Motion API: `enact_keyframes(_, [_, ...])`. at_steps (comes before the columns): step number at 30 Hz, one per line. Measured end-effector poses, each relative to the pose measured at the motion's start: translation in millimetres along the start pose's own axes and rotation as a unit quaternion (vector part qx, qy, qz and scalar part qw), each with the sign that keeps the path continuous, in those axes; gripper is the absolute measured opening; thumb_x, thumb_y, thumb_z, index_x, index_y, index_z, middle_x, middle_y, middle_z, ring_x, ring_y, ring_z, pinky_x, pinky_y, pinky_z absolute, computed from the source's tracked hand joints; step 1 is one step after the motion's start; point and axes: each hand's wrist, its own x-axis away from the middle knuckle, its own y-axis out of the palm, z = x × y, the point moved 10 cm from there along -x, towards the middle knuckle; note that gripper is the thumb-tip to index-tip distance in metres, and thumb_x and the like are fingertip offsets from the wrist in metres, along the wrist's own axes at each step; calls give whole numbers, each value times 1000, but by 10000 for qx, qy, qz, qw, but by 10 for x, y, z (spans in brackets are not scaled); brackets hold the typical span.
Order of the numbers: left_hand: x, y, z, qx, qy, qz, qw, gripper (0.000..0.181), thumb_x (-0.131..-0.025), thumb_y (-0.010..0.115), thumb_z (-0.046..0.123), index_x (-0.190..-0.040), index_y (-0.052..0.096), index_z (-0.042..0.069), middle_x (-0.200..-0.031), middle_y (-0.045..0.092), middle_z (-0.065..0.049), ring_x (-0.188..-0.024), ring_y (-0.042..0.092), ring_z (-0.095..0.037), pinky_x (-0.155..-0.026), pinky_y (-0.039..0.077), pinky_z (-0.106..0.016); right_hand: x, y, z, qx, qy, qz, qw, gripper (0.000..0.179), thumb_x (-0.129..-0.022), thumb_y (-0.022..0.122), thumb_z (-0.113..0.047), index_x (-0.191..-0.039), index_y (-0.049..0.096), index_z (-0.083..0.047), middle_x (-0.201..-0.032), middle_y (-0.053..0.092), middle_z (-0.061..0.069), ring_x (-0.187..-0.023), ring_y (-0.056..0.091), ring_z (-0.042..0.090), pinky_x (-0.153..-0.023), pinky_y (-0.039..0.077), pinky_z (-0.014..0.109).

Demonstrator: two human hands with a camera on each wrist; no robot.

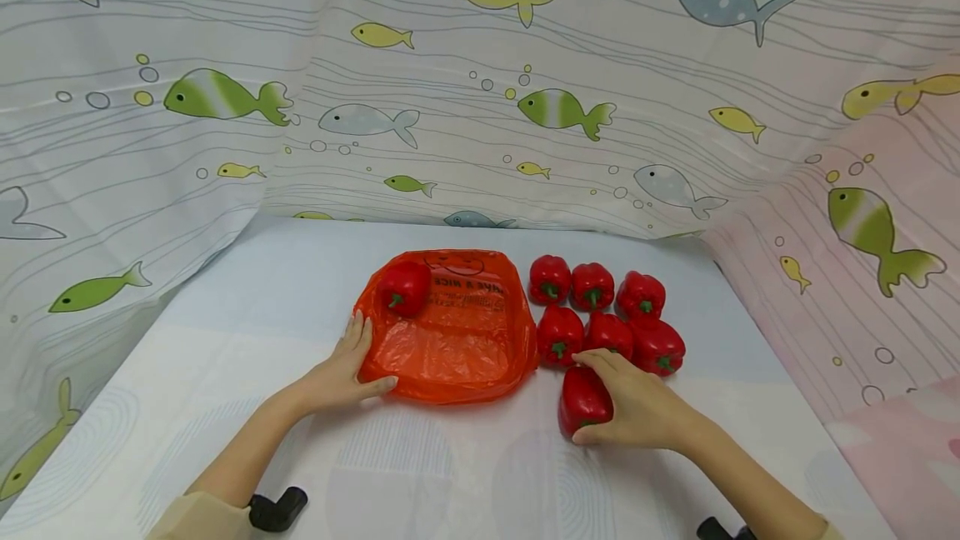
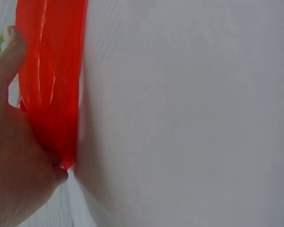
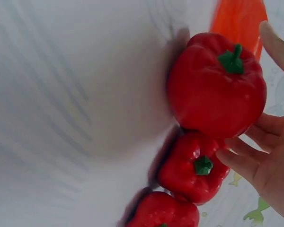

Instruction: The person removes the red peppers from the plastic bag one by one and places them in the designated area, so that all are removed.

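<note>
An orange-red plastic bag [image 1: 450,357] lies spread open in the head view, with mirrored print showing at its far side. One red bell pepper [image 1: 405,288] is in its far left part. My left hand [image 1: 337,373] touches the bag's left edge, fingers extended and thumb spread along the near side. Around a nearer red bell pepper [image 1: 585,400] reaches my right hand [image 1: 641,398], thumb at the near side and fingers at the far side. In the right wrist view, a gap shows between the thumb and that pepper [image 3: 213,94], whose green stem faces the camera.
Several more red bell peppers [image 1: 592,286] stand in two rows right of the bag, close together. White patterned cloth covers the table [image 1: 450,473]. A fish-print curtain [image 1: 450,123] hangs behind and at both sides. Black pieces [image 1: 277,509] show at the wrists.
</note>
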Motion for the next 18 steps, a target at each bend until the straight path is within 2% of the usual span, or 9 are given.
enact_keyframes(8, [10,30,-26,14,-19,-27,10000,109,-86,66,49,-146,3,-17,-153,-11,-33,-141,-7,-49,-109,9,-64,32,-86,-24,58,45,251,9997,92,-62,83,-58,-135,50,-12,-130,53,3,-118,49,20,-75,57,45])
enact_keyframes(18, [2,13,-13,1,-63,-22,10000,109,-86,66,50,-146,3,-17,-154,-11,-33,-141,-7,-48,-109,9,-64,-10,-199,-109,207,-161,400,9989,92,-62,85,-56,-135,51,-11,-128,54,3,-117,50,20,-75,57,43])
